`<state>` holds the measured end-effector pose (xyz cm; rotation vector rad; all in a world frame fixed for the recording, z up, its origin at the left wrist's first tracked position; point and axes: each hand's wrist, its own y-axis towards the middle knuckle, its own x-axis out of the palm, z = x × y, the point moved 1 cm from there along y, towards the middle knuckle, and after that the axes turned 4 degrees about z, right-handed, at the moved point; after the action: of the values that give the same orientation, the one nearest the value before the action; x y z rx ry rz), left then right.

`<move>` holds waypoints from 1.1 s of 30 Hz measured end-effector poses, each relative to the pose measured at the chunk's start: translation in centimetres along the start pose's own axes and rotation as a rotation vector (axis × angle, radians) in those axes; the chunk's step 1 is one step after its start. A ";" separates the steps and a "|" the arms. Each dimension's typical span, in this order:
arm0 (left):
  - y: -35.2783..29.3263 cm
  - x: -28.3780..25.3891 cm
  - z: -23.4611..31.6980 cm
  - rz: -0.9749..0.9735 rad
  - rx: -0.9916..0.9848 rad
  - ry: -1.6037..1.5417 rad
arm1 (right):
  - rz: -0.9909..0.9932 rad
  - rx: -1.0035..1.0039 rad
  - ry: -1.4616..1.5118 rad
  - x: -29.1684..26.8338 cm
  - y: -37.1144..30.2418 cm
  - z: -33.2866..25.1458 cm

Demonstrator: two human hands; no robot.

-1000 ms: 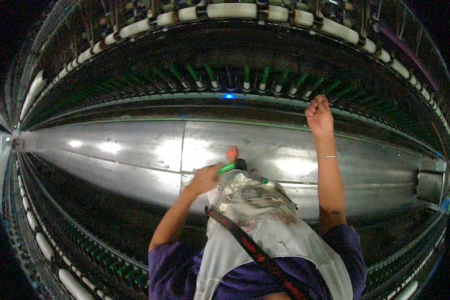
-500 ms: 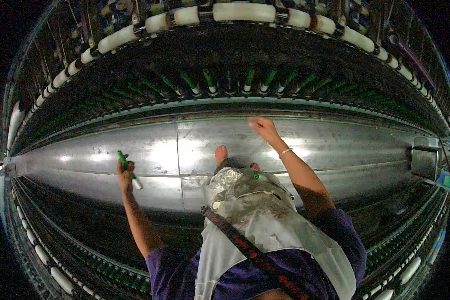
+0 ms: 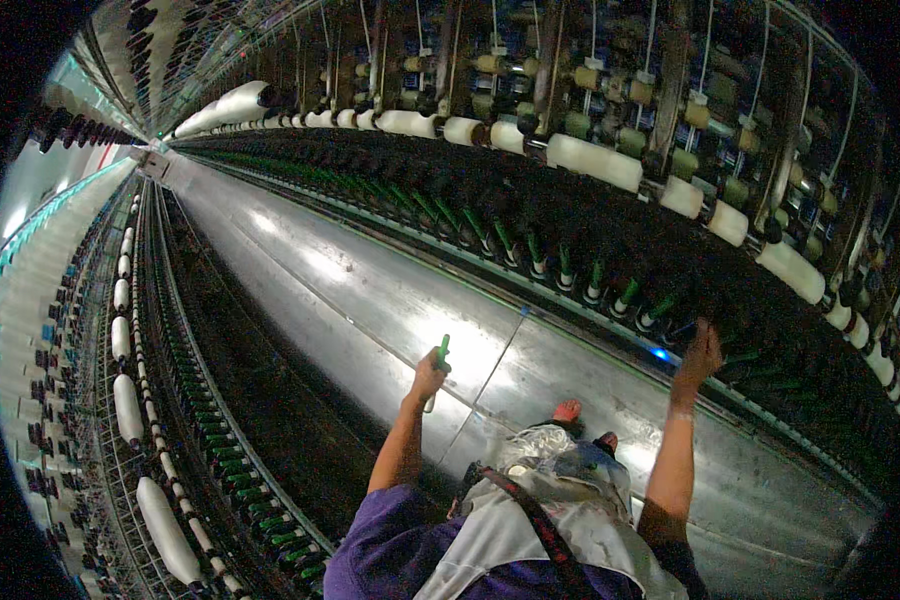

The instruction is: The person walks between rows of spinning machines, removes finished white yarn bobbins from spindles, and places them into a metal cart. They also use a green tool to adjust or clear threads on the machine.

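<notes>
My left hand (image 3: 431, 376) is closed round a slim green bobbin (image 3: 444, 345). The bobbin's green end sticks up above the fist, and a pale end shows below it. On the right, my right hand (image 3: 705, 352) reaches to the row of green bobbins (image 3: 597, 278) standing on spindles along the spinning frame. Its fingers look drawn together. Whatever they may hold is too small and dark to make out. A small blue light (image 3: 660, 353) glows on the rail beside that hand.
White rollers (image 3: 595, 162) run above the bobbin row. A second machine stands at the left, with white rollers (image 3: 128, 408) and more green bobbins (image 3: 240, 480). Between them lies a shiny metal floor (image 3: 320, 265). I wear a whitish apron (image 3: 500, 530) with a dark strap.
The view has swung left along the aisle. My right hand has moved from over the floor to the bobbin row. My left hand still holds the green bobbin.
</notes>
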<state>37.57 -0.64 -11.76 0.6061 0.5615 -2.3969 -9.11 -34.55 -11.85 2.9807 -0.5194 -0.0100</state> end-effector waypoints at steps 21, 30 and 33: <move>-2.0 2.8 4.7 -0.242 0.361 0.690 | -0.744 0.319 0.119 -18.5 -3.2 -4.5; -2.3 3.6 5.2 -0.048 0.234 0.322 | -0.363 0.602 0.555 -16.4 -6.6 -6.9; -3.0 3.1 5.9 -0.302 0.500 0.678 | -0.167 0.681 1.135 -15.6 -4.1 -5.9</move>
<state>31.77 -2.87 -7.99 1.6918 0.3231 -2.5963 -22.23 -24.79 -6.72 2.8600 -0.1037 2.0032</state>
